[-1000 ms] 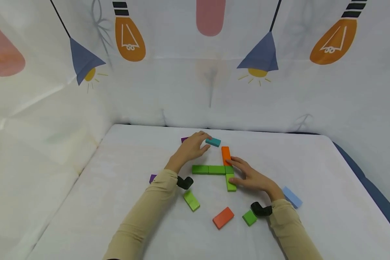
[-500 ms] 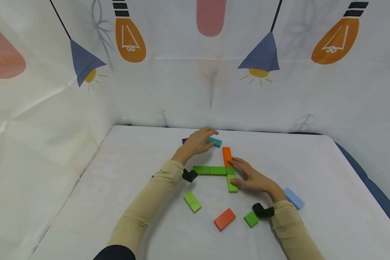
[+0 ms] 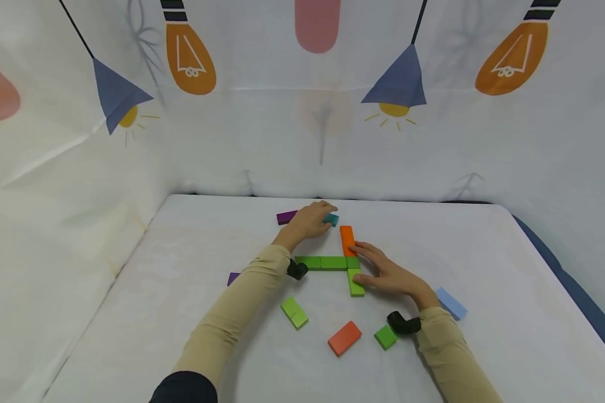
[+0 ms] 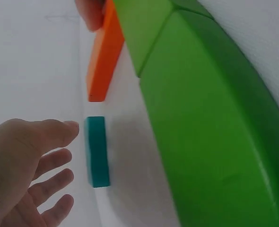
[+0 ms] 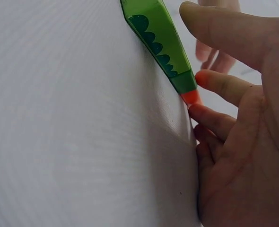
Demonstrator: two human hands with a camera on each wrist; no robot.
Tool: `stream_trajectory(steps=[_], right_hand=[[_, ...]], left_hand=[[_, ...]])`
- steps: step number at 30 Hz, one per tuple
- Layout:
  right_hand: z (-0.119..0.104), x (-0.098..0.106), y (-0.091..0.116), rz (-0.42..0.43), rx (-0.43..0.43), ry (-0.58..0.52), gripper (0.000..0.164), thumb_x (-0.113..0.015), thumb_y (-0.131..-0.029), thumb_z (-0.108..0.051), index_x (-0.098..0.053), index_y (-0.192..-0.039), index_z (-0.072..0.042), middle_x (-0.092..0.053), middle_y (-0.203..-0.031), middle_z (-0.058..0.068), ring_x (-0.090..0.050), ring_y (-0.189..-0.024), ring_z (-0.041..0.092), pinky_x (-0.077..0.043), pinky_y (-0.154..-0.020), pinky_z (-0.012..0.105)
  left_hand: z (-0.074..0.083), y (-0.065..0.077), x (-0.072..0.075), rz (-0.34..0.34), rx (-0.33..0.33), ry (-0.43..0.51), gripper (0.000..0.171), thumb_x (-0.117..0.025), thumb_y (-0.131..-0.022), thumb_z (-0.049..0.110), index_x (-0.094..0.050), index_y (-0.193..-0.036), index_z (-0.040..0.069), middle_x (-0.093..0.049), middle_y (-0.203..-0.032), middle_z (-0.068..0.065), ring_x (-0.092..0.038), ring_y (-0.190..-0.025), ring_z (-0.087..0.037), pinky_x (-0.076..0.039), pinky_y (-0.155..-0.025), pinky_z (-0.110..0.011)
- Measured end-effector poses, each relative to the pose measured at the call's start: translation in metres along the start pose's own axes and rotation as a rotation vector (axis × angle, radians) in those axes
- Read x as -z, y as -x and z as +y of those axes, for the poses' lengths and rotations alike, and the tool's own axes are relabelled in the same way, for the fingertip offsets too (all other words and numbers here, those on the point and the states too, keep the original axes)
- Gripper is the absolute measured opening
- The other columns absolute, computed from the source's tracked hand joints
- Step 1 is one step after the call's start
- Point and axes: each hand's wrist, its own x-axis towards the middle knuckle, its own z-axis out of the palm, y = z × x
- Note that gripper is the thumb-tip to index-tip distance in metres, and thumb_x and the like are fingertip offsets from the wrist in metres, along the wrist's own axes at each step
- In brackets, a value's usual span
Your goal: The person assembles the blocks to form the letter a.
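My left hand [image 3: 310,220] hovers at the teal block [image 3: 333,220] near the back of the table, covering part of it in the head view. In the left wrist view its thumb and fingers are spread just short of the teal block [image 4: 98,151], with a gap between. Green blocks [image 3: 327,263] form a row joined to an orange block [image 3: 347,240] and a light green block [image 3: 355,284]. My right hand [image 3: 390,274] rests at that corner, its fingertips touching the orange block and its thumb at the light green block [image 5: 161,40].
A purple block [image 3: 286,217] lies left of my left hand, another purple one [image 3: 233,277] beside the left sleeve. Nearer stand a lime block [image 3: 294,312], a red-orange block [image 3: 344,338] and a small green block [image 3: 385,337]. A light blue block [image 3: 451,303] lies by the right wrist.
My left hand has shifted a little to the right, further over the teal block, uncovering more of the back purple block. The right hand has kept its place by the joined blocks.
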Motion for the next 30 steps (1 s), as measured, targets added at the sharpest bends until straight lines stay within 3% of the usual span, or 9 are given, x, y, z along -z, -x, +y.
stream_trajectory(steps=[10, 21, 30], right_hand=[[-0.001, 0.002, 0.0, -0.008, -0.031, -0.009, 0.073, -0.062, -0.088, -0.045, -0.028, -0.149, -0.024, -0.012, -0.158, 0.008, -0.012, -0.144, 0.035, -0.019, -0.11, 0.065], [0.0, 0.001, 0.003, -0.012, -0.019, -0.01, 0.072, -0.061, -0.089, -0.044, -0.028, -0.149, -0.022, -0.013, -0.158, 0.009, -0.014, -0.144, 0.035, -0.019, -0.11, 0.065], [0.001, 0.0, 0.003, -0.01, -0.025, -0.019, 0.072, -0.061, -0.089, -0.044, -0.028, -0.149, -0.023, -0.013, -0.158, 0.009, -0.014, -0.144, 0.036, -0.019, -0.109, 0.066]], left_hand=[[-0.002, -0.008, -0.007, -0.006, 0.008, -0.028, 0.049, -0.055, -0.095, 0.021, -0.042, -0.142, 0.016, -0.04, -0.148, -0.006, -0.037, -0.137, -0.026, -0.032, -0.112, -0.042], [0.002, -0.013, -0.01, -0.025, -0.019, -0.039, 0.046, -0.058, -0.094, 0.019, -0.048, -0.139, 0.016, -0.046, -0.143, -0.009, -0.044, -0.129, -0.027, -0.039, -0.106, -0.045], [0.0, -0.016, -0.014, -0.053, -0.004, -0.002, 0.041, -0.058, -0.094, 0.018, -0.051, -0.134, 0.016, -0.05, -0.136, -0.01, -0.049, -0.12, -0.025, -0.043, -0.103, -0.039]])
